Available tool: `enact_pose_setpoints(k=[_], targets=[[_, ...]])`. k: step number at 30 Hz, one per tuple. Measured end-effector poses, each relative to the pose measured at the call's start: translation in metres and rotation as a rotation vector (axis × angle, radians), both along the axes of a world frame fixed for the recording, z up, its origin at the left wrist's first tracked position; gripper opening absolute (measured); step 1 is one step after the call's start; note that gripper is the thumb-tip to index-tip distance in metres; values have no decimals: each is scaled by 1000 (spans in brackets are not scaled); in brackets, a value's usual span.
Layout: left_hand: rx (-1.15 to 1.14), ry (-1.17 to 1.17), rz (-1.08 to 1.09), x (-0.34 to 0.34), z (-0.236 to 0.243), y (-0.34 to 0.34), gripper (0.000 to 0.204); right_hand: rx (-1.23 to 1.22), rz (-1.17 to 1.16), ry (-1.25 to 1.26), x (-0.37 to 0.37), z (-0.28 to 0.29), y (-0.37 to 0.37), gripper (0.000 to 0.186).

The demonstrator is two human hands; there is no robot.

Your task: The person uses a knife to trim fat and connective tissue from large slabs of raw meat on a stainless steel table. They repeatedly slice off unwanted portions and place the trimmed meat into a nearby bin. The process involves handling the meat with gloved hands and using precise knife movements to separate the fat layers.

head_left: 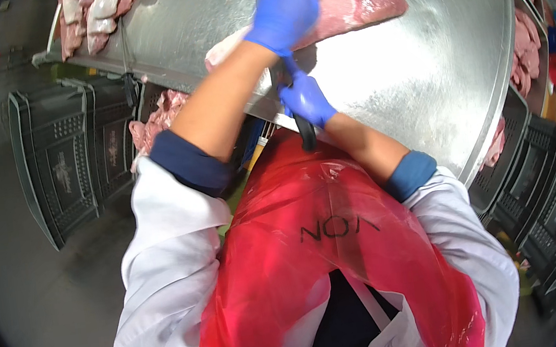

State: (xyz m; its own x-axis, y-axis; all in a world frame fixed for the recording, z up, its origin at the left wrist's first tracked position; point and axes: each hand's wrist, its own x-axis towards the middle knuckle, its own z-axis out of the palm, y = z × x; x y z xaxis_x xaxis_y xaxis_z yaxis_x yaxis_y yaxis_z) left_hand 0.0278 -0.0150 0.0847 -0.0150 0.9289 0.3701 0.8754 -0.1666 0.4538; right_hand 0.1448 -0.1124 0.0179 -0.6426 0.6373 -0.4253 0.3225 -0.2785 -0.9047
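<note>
A long slab of pale pink meat (358,7) with a whitish fat edge lies across the metal table. Over its middle is my left hand (283,10) in a blue glove, its fingers curled closed; what they hold, if anything, is hidden. Nearer my body, at the table's front edge, my right hand (311,100), also blue-gloved, is wrapped round a black-handled tool (307,135). The handle's curved end sticks out toward my red apron (315,190). The tool's other end is not clear to see, so its kind cannot be told.
The metal table (412,81) has a raised rim. Piled meat cuts (95,15) lie at its far left, more meat (527,53) beyond the right rim. Dark plastic crates (57,152) stand on the left, and stacked crates (544,189) on the right. Meat pieces (160,118) sit below the left edge.
</note>
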Motion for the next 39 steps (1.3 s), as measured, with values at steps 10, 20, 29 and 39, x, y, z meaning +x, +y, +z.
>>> enact_pose_setpoints(k=[10, 20, 29, 39], targets=[[264, -428, 58, 46, -14, -34, 23, 15, -149, 61, -76, -52, 13, 76], [404, -616, 78, 27, 50, -50, 22, 128, -228, -106, -98, -23, -44, 67], [620, -671, 68, 17, 99, -53, 21, 71, -153, -50, -133, -9, -64, 76], [630, -780, -137, 126, 132, -15, 15, -161, -137, 344, -81, 11, -44, 85]])
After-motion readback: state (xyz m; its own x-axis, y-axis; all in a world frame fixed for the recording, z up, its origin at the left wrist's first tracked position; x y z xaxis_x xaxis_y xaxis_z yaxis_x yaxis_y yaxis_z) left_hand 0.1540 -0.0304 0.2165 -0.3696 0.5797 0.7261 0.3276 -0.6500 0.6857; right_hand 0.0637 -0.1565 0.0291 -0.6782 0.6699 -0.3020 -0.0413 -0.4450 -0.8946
